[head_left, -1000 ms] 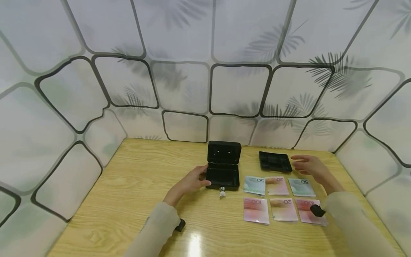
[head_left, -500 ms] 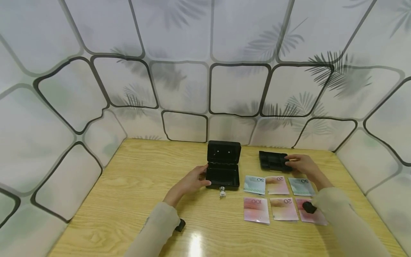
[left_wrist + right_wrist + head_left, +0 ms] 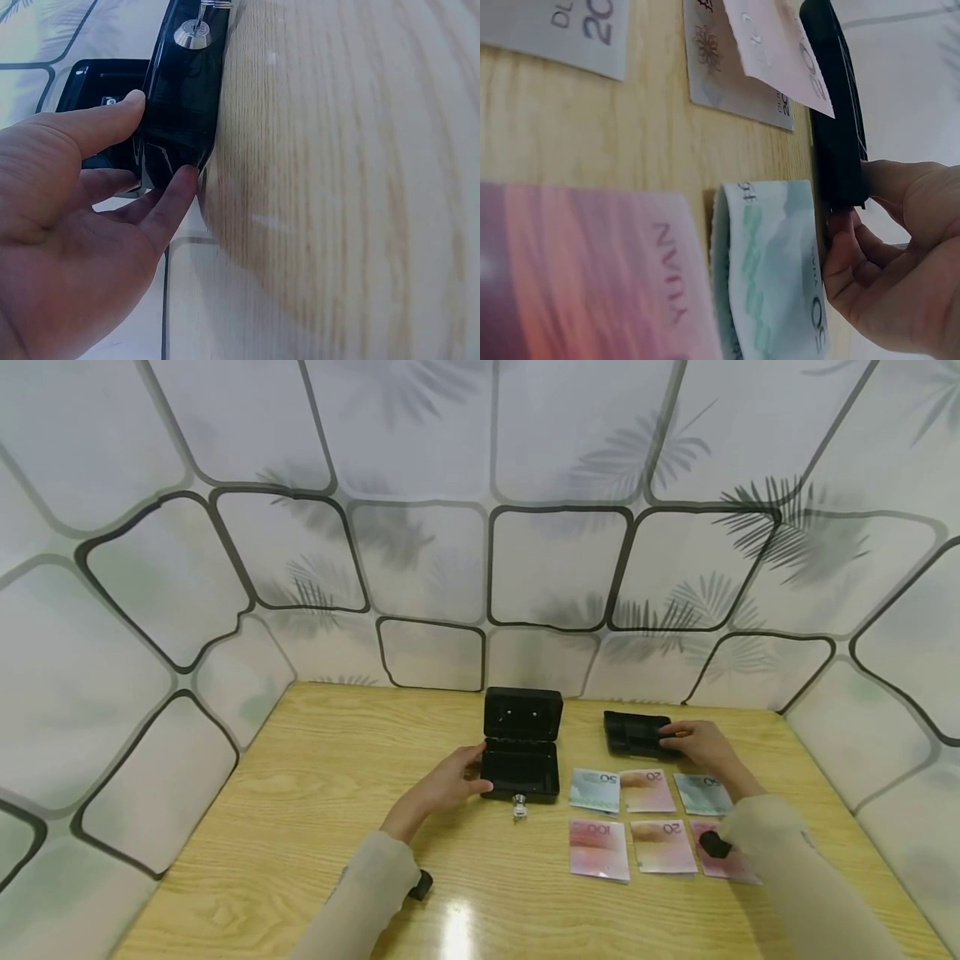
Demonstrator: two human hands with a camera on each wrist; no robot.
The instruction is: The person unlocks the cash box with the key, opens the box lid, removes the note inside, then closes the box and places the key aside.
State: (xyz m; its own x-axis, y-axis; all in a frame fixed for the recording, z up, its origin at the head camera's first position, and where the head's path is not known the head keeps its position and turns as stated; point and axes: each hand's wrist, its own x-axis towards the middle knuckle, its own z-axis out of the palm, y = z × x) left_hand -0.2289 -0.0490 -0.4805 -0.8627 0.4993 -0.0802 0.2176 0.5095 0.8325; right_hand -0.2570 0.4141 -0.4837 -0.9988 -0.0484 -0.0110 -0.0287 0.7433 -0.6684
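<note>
A black cash box [image 3: 519,772] stands on the table with its lid [image 3: 522,714] raised, a key [image 3: 519,807] in its front lock. My left hand [image 3: 444,781] holds the box's left side; in the left wrist view the thumb [image 3: 112,124] lies on the rim and the fingers touch the side wall. Farther right is a black compartment tray [image 3: 633,733]. My right hand [image 3: 702,747] pinches its right end, and in the right wrist view the thumb is on top with fingertips [image 3: 841,225] at the underside. The tray's right end is partly hidden by that hand.
Several banknotes lie in two rows before the tray: a green 50 [image 3: 595,790], a 20 [image 3: 647,792], another green 50 [image 3: 702,793], a red 100 [image 3: 598,850], another 20 [image 3: 663,847] and a red 100 [image 3: 738,865] partly under the right forearm. A patterned wall [image 3: 431,656] backs the table.
My right hand has moved left from beside the tray and taken hold of its right end. The tray now looks slightly tilted. My left hand stays on the cash box.
</note>
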